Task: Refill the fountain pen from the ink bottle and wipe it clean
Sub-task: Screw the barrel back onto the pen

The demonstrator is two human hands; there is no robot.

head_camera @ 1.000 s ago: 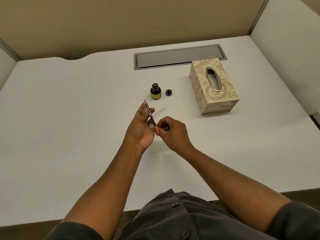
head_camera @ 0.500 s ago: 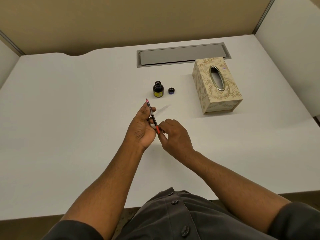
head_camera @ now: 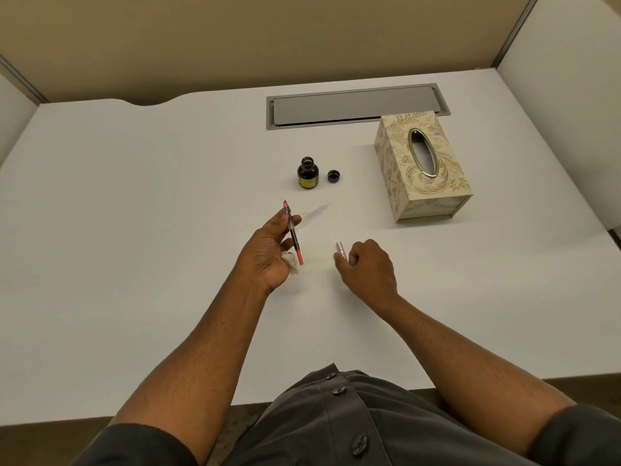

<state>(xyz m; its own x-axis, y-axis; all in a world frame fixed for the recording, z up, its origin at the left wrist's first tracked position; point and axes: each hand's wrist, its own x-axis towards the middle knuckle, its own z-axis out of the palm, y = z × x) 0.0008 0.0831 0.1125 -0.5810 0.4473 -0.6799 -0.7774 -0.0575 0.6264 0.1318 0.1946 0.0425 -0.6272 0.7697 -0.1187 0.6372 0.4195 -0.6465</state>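
Since a moment ago my hands have come apart: my right hand [head_camera: 368, 267] has drawn off to the right, away from the pen [head_camera: 293, 232], with its fingers curled around a small silvery piece [head_camera: 340, 249], which looks like part of the pen, though I cannot tell for sure. My left hand [head_camera: 268, 248] pinches the pen between thumb and fingers, tip pointing away from me, red end toward me, with a crumpled bit of tissue [head_camera: 291, 262] tucked in the palm. Just beyond that hand a clear piece [head_camera: 316, 212] lies on the white desk [head_camera: 134, 230]. Farther off stands the open ink bottle [head_camera: 307, 173], its cap [head_camera: 334, 176] just beside it on the right. Off to the right sits the tissue box [head_camera: 422, 166], and behind it a grey hatch [head_camera: 353, 105] set into the desk
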